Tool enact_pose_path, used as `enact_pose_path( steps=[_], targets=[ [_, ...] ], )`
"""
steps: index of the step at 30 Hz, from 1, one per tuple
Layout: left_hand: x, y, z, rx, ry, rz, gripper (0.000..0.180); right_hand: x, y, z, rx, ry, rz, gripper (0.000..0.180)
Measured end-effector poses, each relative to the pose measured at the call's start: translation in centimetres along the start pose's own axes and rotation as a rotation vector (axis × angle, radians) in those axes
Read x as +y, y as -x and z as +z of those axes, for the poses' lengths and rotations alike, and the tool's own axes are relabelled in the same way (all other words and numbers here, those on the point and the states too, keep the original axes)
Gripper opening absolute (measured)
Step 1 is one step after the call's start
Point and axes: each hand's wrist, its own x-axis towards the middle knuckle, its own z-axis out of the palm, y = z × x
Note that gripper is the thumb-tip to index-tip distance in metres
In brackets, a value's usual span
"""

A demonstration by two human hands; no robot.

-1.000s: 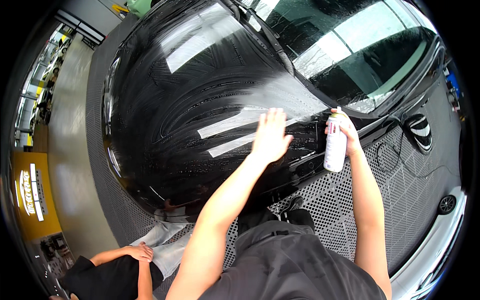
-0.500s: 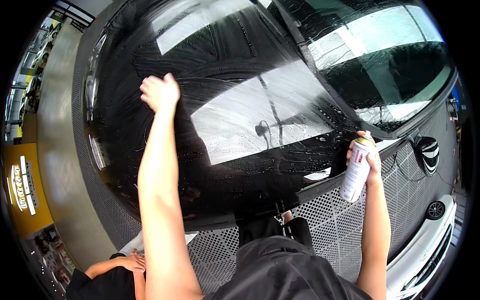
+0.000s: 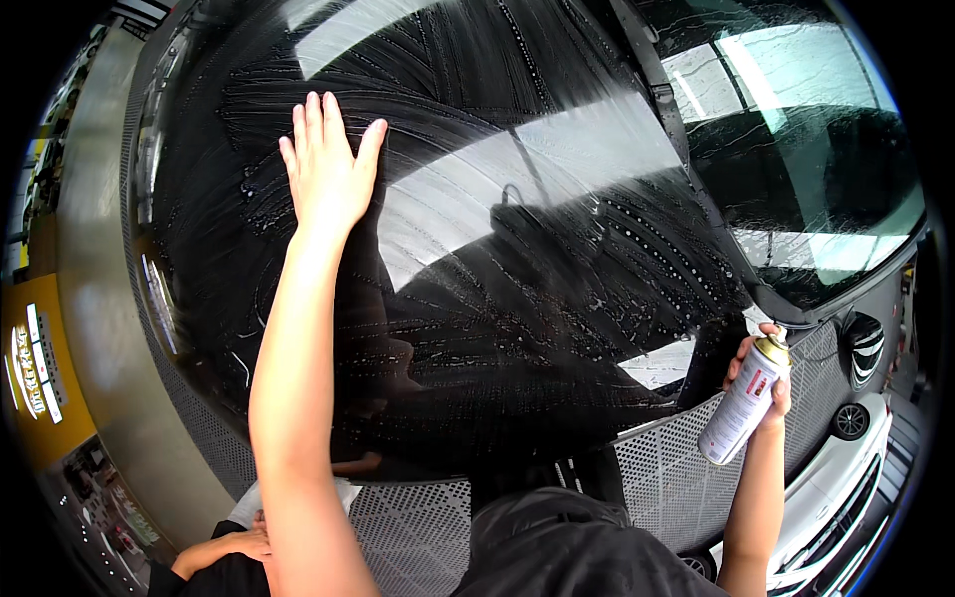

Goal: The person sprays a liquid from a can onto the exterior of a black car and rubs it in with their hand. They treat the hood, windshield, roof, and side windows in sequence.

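Observation:
Fingers spread, my left hand (image 3: 328, 179) lies palm down on the wet black car hood (image 3: 557, 338), on its left part. Streaks and beads of liquid cover the hood, and bright ceiling light reflects in it. In my right hand (image 3: 780, 396) is a white spray can (image 3: 738, 413) with a gold-coloured top, tilted with its nozzle end up and to the right. The can is held beside the hood's near right edge, close to the base of the windshield (image 3: 826, 169). My fingers wrap its upper part.
A black side mirror (image 3: 863, 348) sticks out at the right. Beyond it stands a white car (image 3: 846, 488). Grey perforated floor tiles (image 3: 662, 473) lie along the near side. Another person's hands (image 3: 255, 542) rest together at the lower left, beside my left forearm.
My left hand has moved a little farther up the hood, its fingers now stretched out. My right hand and the spray can have shifted right and down in view. The view itself has shifted.

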Motion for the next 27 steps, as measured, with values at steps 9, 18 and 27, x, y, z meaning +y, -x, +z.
enact_pose_path(
  steps=[9, 18, 27],
  targets=[
    [4.5, 2.1, -2.0, -0.002, 0.08, 0.043, 0.115, 0.2, 0.2, 0.0, 0.041, -0.016, -0.021, 0.095],
    [5.7, 3.5, -3.5, -0.141, 0.179, 0.203, 0.131, 0.5, 1.0, -0.4, 0.105, -0.096, -0.034, 0.095],
    [6.7, 3.5, -3.3, -0.109, 0.184, 0.189, 0.118, 0.7, 0.8, -0.6, 0.111, -0.061, -0.036, 0.097]
  ],
)
